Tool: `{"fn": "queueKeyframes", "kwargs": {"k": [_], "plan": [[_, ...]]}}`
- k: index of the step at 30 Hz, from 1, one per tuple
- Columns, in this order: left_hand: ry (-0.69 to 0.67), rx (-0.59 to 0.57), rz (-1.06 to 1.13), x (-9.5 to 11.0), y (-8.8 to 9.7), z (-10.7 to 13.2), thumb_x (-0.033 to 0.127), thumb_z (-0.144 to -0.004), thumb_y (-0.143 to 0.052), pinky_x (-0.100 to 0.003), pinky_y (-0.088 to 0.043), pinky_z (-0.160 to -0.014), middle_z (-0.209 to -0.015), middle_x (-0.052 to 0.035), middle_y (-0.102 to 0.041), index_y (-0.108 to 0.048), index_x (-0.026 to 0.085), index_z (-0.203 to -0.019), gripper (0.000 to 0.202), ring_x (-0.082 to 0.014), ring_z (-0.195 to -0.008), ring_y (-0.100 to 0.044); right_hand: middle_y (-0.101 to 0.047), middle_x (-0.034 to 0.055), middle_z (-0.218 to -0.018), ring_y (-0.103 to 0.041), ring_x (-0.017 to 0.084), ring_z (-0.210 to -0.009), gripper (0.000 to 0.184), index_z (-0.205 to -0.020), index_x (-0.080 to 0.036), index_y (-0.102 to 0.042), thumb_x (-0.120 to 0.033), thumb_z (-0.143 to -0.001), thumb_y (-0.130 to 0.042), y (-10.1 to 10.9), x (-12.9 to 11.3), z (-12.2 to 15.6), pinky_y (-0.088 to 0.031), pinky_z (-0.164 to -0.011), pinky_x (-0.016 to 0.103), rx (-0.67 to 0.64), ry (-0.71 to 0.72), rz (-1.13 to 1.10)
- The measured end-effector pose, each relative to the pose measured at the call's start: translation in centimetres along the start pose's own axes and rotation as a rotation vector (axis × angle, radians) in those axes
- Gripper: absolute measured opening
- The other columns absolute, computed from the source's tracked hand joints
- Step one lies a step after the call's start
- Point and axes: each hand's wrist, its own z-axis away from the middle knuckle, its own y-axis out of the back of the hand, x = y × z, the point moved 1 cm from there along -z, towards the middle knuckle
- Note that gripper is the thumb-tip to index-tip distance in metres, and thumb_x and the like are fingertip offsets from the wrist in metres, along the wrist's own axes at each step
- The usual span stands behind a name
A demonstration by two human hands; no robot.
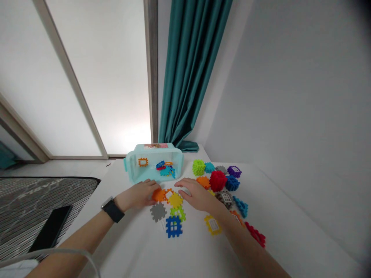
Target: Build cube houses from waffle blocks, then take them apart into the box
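1. Interlocking plastic waffle blocks (177, 213) are lying in two loose groups on a white table (124, 247): one between the hands, the other just beyond the right hand, toward the table's far right.
2. The left hand (138, 195) is resting palm down with its fingers together and gently curved, and its fingertips (155, 186) are touching an orange block (159, 195). It is not clearly pinching the block.
3. The right hand (198, 195) is lying open with its fingers slightly spread, just beside a yellow block (176, 200). It is holding nothing that can be seen.
4. A narrow gap is separating the two hands, and the yellow block is sitting near the inner end of that gap, touching the orange block's neighbour, a small orange frame (169, 194).
5. A gray block (158, 212) and a blue grid block (174, 226) are lying nearer the person, below the hands.
6. A clear teal storage box (153, 163) is lying on its side near the table's far edge, just beyond the left hand, with a few blocks inside.
7. The table's left edge is running just beyond the left forearm, and a black smartphone (50, 228) is lying past it on a striped mat (29, 200).
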Motion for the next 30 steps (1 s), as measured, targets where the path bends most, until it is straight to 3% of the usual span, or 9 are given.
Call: {"fn": "queueKeyframes", "kwargs": {"k": [6, 10, 17, 22, 26, 30], "plan": [[0.04, -0.043, -0.058, -0.2, -1.3, -0.1, 0.02, -0.078, -0.072, -0.036, -0.048, -0.086, -0.106, -0.0082, -0.066, -0.064, 0.022, -0.11, 0.032, -0.0254, -0.097, -0.062, -0.068, 0.007, -0.116, -0.058, 0.024, -0.114, 0.026, -0.116, -0.023, -0.062, -0.016, -0.092, -0.056, -3.7, -1.9, 0.8, -0.048, -0.1, 0.04, -0.044, -0.051, -0.035], [0.102, 0.031, -0.002, 0.0, -2.1, 0.4, 0.025, -0.08, -0.071, -0.038, -0.047, -0.089, -0.108, -0.0077, -0.066, -0.063, 0.022, -0.109, 0.03, -0.027, -0.103, -0.059, -0.064, 0.0074, -0.122, -0.053, 0.026, -0.119, 0.033, -0.121, -0.024, -0.058, -0.015, -0.09, -0.057, -5.3, -2.6, 1.5, -0.044, -0.104, 0.044, -0.053, -0.098, -0.049], [0.14, 0.288, 0.168, -0.1, -3.6, 1.6, 0.024, -0.08, -0.071, -0.038, -0.05, -0.088, -0.106, -0.0066, -0.068, -0.061, 0.021, -0.104, 0.026, -0.0253, -0.101, -0.063, -0.061, 0.0102, -0.122, -0.053, 0.029, -0.12, 0.037, -0.122, -0.023, -0.053, -0.014, -0.087, -0.057, -6.8, -2.8, 2.3, -0.045, -0.103, 0.049, 0.024, -0.15, -0.103], [-0.014, 0.463, 0.147, 0.8, -3.3, 1.9, 0.028, -0.089, -0.067, -0.038, -0.052, -0.09, -0.115, -0.0091, -0.064, -0.059, 0.022, -0.113, 0.026, -0.0233, -0.105, -0.062, -0.058, 0.0114, -0.128, -0.052, 0.026, -0.124, 0.039, -0.13, -0.023, -0.047, -0.017, -0.092, -0.052, -6.9, -2.7, 2.6, -0.044, -0.107, 0.047, 0.188, -0.184, -0.254], [-0.145, 0.715, 0.017, 2.5, -2.5, 2.3, 0.023, -0.088, -0.069, -0.042, -0.052, -0.093, -0.114, -0.0094, -0.063, -0.058, 0.023, -0.112, 0.026, -0.0236, -0.108, -0.061, -0.06, 0.0103, -0.128, -0.056, 0.024, -0.122, 0.041, -0.137, -0.025, -0.042, -0.022, -0.096, -0.047, -6.4, -3.0, 2.7, -0.045, -0.107, 0.046, 0.348, -0.231, -0.326], [-0.235, 0.92, -0.016, 3.6, -2.2, 2.5, 0.018, -0.084, -0.072, -0.05, -0.048, -0.101, -0.112, -0.0083, -0.062, -0.056, 0.023, -0.112, 0.033, -0.027, -0.119, -0.057, -0.058, 0.0113, -0.134, -0.054, 0.025, -0.127, 0.048, -0.141, -0.025, -0.042, -0.022, -0.094, -0.051, -5.4, -3.7, 2.9, -0.045, -0.109, 0.047, 0.449, -0.12, -0.219]]}}
